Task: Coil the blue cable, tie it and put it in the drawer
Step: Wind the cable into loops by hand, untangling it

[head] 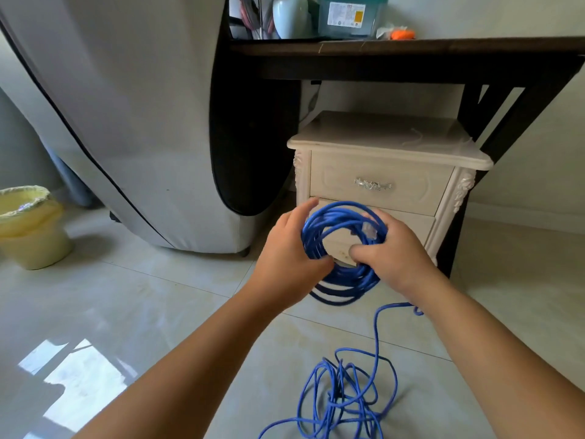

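Observation:
A blue cable (335, 223) is wound into a round coil held up in front of me. My right hand (392, 258) grips the coil's right side, a clear plug showing by its fingers. My left hand (291, 251) holds the coil's left side with fingers curled round the loops. From the coil a strand drops to a loose tangle of blue cable (342, 397) on the floor near me. Behind the coil stands a cream nightstand (389, 144); its top drawer (376, 182) with a silver handle is closed.
A dark table (411, 49) stands over the nightstand, carrying a vase and a plastic box. A grey covered appliance (126, 122) fills the left. A yellow-lined bin (28, 226) sits at far left on the tiled floor.

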A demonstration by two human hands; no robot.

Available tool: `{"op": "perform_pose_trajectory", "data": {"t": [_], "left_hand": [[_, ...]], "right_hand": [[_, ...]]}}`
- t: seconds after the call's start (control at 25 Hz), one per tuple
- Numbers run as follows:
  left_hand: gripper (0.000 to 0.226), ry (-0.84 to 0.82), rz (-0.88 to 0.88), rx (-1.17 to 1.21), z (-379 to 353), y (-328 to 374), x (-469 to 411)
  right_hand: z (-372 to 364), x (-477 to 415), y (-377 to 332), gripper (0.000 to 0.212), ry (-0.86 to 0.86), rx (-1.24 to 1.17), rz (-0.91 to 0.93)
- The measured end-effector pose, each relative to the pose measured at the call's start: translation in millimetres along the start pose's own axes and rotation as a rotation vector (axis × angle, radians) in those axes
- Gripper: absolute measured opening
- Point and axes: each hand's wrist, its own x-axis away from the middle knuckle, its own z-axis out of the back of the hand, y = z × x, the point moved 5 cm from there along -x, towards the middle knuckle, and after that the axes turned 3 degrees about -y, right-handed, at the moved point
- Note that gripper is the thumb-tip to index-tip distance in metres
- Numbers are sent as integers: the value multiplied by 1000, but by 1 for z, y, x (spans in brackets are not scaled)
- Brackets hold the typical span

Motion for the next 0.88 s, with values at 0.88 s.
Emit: {"op": "perform_pose_trajectory", "data": {"t": [0.88], "left_hand": [[18, 132, 99, 363, 17, -9, -10]], "right_hand": [[-4, 12, -2, 93, -448, 125, -53]]}}
